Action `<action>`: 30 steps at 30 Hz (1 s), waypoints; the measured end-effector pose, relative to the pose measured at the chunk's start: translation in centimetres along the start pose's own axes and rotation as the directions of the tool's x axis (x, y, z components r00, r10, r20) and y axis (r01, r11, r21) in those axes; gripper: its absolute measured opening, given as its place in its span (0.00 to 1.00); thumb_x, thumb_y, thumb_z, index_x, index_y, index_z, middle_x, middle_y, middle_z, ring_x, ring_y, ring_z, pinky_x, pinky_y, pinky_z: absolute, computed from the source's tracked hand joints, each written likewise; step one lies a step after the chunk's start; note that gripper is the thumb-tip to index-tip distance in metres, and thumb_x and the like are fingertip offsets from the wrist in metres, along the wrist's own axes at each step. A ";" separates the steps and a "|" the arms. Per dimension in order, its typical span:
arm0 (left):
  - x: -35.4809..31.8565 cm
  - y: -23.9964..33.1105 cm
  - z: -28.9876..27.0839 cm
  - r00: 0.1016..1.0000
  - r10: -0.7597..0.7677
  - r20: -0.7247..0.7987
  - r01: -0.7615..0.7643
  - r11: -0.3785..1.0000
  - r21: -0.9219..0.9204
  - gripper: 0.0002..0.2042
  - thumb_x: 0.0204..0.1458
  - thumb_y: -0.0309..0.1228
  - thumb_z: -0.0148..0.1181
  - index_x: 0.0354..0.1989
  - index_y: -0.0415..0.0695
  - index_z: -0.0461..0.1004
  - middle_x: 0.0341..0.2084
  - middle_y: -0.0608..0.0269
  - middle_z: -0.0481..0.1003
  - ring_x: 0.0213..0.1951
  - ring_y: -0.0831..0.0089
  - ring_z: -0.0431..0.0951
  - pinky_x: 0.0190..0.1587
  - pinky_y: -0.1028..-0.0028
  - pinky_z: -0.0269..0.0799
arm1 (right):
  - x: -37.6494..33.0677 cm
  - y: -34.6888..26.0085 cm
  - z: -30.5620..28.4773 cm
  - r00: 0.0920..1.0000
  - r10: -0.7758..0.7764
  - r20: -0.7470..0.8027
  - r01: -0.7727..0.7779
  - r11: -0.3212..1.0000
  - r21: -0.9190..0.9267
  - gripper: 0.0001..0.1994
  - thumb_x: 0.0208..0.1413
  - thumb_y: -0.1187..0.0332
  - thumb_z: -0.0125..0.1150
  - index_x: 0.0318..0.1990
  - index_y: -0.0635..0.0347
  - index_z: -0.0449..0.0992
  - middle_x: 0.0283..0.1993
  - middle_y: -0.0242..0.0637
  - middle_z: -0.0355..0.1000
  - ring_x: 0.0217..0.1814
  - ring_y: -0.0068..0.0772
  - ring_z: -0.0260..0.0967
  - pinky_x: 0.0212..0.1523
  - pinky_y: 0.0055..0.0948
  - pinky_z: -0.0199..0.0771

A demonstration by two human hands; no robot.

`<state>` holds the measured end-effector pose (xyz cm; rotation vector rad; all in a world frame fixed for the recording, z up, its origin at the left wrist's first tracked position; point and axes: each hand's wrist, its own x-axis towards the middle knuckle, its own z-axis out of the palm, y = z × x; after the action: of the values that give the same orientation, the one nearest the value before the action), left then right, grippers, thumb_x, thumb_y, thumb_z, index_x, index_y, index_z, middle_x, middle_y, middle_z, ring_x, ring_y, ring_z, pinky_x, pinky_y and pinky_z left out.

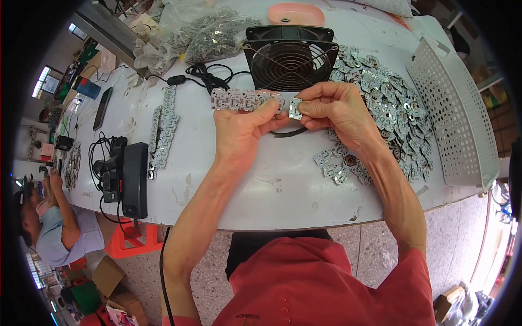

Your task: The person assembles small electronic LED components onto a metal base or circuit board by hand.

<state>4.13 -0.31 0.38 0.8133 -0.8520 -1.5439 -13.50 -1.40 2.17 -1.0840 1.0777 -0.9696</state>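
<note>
My left hand (244, 127) is closed on a row of small stamped metal parts (234, 100), which sticks out to the left from between thumb and fingers. Just right of the row's end, my right hand (334, 111) pinches a single small metal part (294, 108) between thumb and fingertips. A narrow gap shows between that piece and the row. Both hands are raised over the white table, in front of a black fan (291, 57). A large pile of loose metal parts (391, 103) lies to the right of my right hand.
A white perforated basket (454, 114) lies at the right table edge. To the left are finished-looking rows of metal parts (163, 130), a black power strip (135, 179) with cables, and a phone (103, 108). Plastic bags of parts (212, 41) and a pink tray (296, 13) lie behind. A co-worker (57, 217) sits far left.
</note>
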 end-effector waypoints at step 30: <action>-1.4 0.9 1.1 0.991 0.123 0.048 -0.131 0.883 0.450 0.06 0.42 0.25 0.60 0.27 0.34 0.75 0.19 0.62 0.74 0.20 0.79 0.71 0.24 0.80 0.67 | -1.3 -1.4 -0.1 0.993 -0.070 0.092 0.083 0.985 -0.154 0.06 0.44 0.75 0.62 0.30 0.68 0.74 0.24 0.36 0.72 0.25 0.20 0.69 0.26 0.17 0.71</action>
<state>3.78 1.09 1.79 1.0542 -1.2820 -1.2503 -13.96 -0.46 3.77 -1.2930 1.0618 -0.9015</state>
